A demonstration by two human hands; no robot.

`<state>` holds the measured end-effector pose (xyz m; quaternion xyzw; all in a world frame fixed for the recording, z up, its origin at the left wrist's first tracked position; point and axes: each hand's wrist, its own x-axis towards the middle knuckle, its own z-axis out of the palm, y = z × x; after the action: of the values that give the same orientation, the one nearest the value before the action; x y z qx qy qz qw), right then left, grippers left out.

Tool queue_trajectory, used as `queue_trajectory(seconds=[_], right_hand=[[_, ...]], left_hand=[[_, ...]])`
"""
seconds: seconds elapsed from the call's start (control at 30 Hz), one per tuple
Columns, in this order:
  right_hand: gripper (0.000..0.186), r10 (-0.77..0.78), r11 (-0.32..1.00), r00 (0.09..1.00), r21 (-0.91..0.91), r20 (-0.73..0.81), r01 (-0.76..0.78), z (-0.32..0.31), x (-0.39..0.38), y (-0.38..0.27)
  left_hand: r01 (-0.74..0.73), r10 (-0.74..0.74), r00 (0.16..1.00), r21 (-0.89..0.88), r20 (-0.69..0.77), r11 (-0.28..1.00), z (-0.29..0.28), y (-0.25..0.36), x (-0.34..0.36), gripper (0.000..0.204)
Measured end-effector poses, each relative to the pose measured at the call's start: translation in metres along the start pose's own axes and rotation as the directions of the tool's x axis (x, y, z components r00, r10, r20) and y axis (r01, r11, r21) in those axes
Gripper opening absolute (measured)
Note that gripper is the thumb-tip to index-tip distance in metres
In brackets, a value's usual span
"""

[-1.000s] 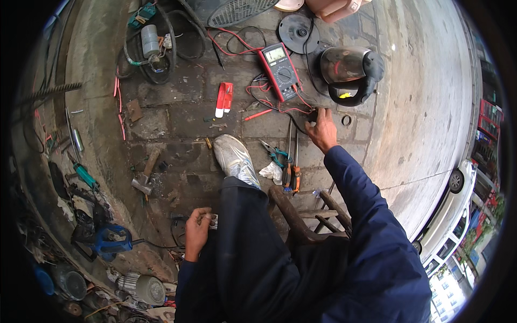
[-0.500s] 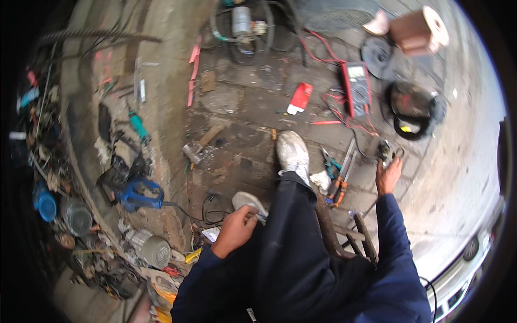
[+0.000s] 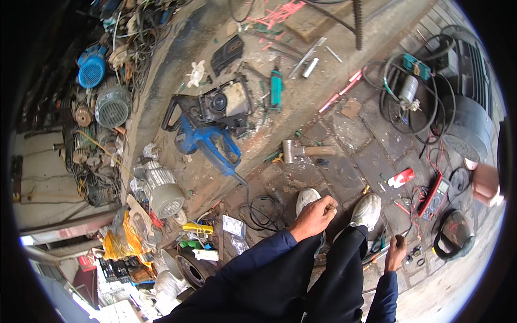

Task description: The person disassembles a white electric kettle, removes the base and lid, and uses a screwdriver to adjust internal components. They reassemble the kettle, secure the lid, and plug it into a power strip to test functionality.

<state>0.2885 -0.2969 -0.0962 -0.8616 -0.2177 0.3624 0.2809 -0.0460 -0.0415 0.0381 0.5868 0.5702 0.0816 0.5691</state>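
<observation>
My left hand is raised above my left shoe, its fingers curled together in a pinch. Whatever may be between them is too small to make out. Low on the right, my right hand has its fingers closed near the paving; their contents are hidden. Beside it lie small dark metal parts. Just left of that hand, pliers are partly hidden by my leg. A red multimeter with red and black leads lies farther off, near a red and white packet.
A blue corded power tool rests on the concrete ledge, beside a teal-handled tool. A hammer lies on the paving. Electric motors and scrap crowd the left. A dark rounded helmet-like object stands at the right.
My view has swung left, bringing the ledge and power tool toward the middle. The small metal part formerly at my right fingers now appears on the ground beside that hand.
</observation>
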Motion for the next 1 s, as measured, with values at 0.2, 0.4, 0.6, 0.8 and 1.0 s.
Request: queue_trajectory(seconds=[0.2,0.4,0.6,0.8,1.0], right_hand=[[0.018,0.042,0.998,0.999,-0.049,0.015,-0.041,0.011,-0.017,0.0],[0.024,0.011,0.997,0.998,-0.082,0.058,-0.006,0.021,-0.019,-0.024],[0.022,0.039,0.999,0.996,-0.033,0.075,-0.037,0.037,-0.016,-0.07],[0.032,0.003,0.995,0.991,-0.098,0.131,0.01,0.038,-0.031,-0.117],[0.031,-0.136,0.989,0.955,0.088,0.263,0.116,0.083,-0.014,-0.183]], left_hand=[[0.041,-0.058,0.988,-0.123,-0.141,0.992,-0.017,-0.028,-0.006,0.018],[0.165,-0.205,0.964,-0.222,-0.169,0.961,-0.022,-0.065,-0.002,0.017],[0.089,-0.024,0.925,0.155,-0.379,0.984,-0.033,-0.072,0.043,0.025],[-0.339,0.497,0.866,0.787,0.047,0.516,-0.043,-0.092,0.132,0.023],[-0.347,0.367,0.915,0.787,0.166,0.51,-0.034,-0.075,0.135,0.034]])
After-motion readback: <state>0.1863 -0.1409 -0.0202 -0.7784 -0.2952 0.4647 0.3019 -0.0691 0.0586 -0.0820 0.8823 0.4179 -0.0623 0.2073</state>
